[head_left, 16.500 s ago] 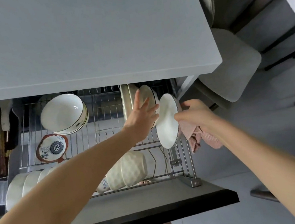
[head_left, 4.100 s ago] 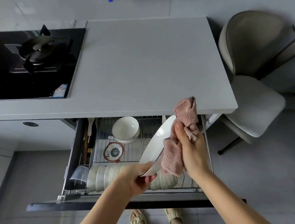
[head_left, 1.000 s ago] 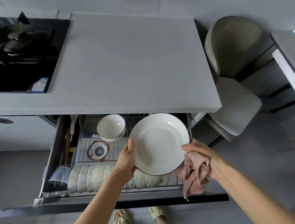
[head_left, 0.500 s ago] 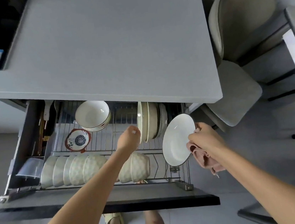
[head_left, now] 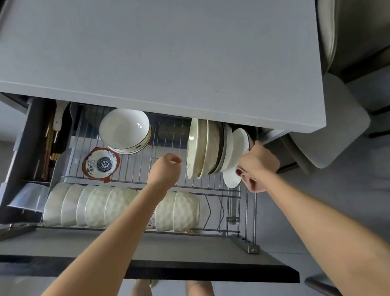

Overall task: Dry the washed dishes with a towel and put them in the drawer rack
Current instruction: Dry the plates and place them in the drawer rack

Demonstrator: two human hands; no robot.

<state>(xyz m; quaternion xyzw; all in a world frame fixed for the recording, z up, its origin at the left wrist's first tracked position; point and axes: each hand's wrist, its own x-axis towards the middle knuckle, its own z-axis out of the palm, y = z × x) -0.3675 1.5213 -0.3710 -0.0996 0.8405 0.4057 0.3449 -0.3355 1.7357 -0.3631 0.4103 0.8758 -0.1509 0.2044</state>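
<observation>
The wire drawer rack point(head_left: 139, 164) is pulled out under the grey countertop point(head_left: 151, 42). A white plate point(head_left: 235, 152) stands on edge at the right end of a row of upright plates point(head_left: 204, 151). My right hand point(head_left: 257, 162) grips that plate's right rim, with a pink towel point(head_left: 251, 182) bunched in the same hand. My left hand point(head_left: 165, 168) hovers just left of the plate row with its fingers loosely curled and holds nothing.
A stack of white bowls point(head_left: 125, 129) and a red-rimmed patterned dish point(head_left: 101, 164) sit at the back of the rack. Several textured bowls point(head_left: 97, 204) line its front row. Utensils point(head_left: 51, 145) fill the left compartment. A padded chair point(head_left: 358, 29) stands to the right.
My right hand has moved the white plate left and back into the row of upright plates. My left hand stays beside the row. The view has moved closer to the drawer.
</observation>
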